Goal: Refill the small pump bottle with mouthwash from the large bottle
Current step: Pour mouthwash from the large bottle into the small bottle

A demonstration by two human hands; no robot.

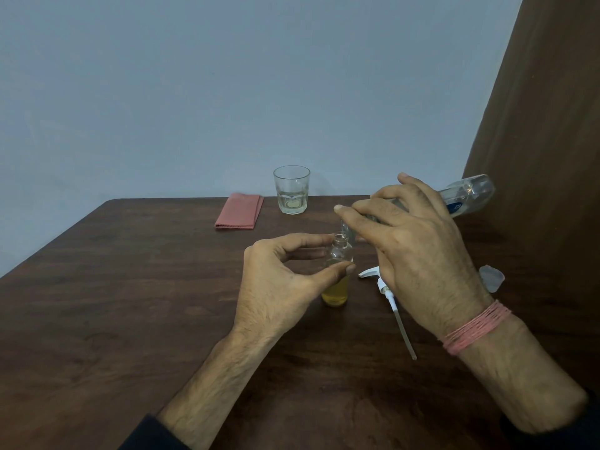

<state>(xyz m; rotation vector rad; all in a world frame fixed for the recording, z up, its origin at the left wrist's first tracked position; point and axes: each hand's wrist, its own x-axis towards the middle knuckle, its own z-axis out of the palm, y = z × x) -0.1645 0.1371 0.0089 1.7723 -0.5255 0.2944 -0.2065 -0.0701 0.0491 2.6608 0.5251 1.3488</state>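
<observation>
A small clear bottle [337, 280] stands upright and uncapped on the dark wooden table [130, 287], with yellow liquid in its lower part. My left hand [279, 284] steadies it, thumb and fingertips on its shoulder. My right hand [412, 248] grips the large clear bottle [467, 194], which is tipped steeply with its neck down over the small bottle's mouth. The large bottle carries a blue label and looks almost drained. The white pump head with its long tube [391, 302] lies on the table just right of the small bottle.
A drinking glass [291, 189] with a little liquid stands at the table's far edge, and a folded pink cloth [239, 211] lies left of it. A clear cap [492, 277] rests behind my right wrist. A brown curtain [545, 125] hangs at the right.
</observation>
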